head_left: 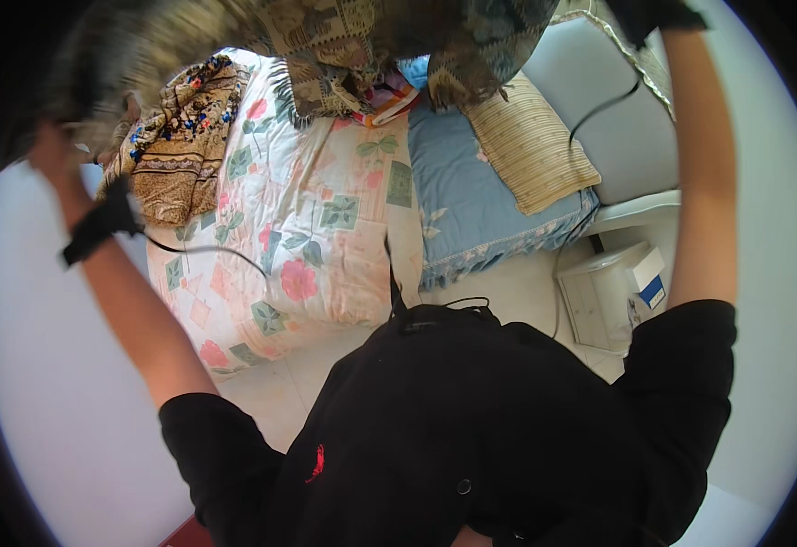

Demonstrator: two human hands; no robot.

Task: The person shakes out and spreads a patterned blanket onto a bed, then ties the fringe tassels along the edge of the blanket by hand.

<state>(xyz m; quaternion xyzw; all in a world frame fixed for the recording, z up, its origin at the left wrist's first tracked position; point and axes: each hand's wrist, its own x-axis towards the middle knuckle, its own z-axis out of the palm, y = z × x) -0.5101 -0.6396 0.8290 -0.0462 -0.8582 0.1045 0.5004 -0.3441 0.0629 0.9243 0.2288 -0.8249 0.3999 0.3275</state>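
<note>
A patchwork-patterned, fringed brown and green blanket [353, 41] hangs raised across the top, its left part blurred by motion. My left hand [52, 150] is raised at the far left, closed on the blurred left edge of this blanket; its fingers are smeared. My right arm reaches up at the far right, and its hand lies beyond the upper edge, with only the black wrist strap [658, 16] showing. Below the blanket is a bed with a floral pink, green and white quilt [298, 237].
A brown patterned cloth [179, 173] lies bunched on the bed's left. To the right are a blue fringed pillow [457, 182], a striped tan pillow [535, 146] and a grey padded headboard [599, 100]. A white bedside cabinet [599, 296] carries a box. Black cables trail from both wrists.
</note>
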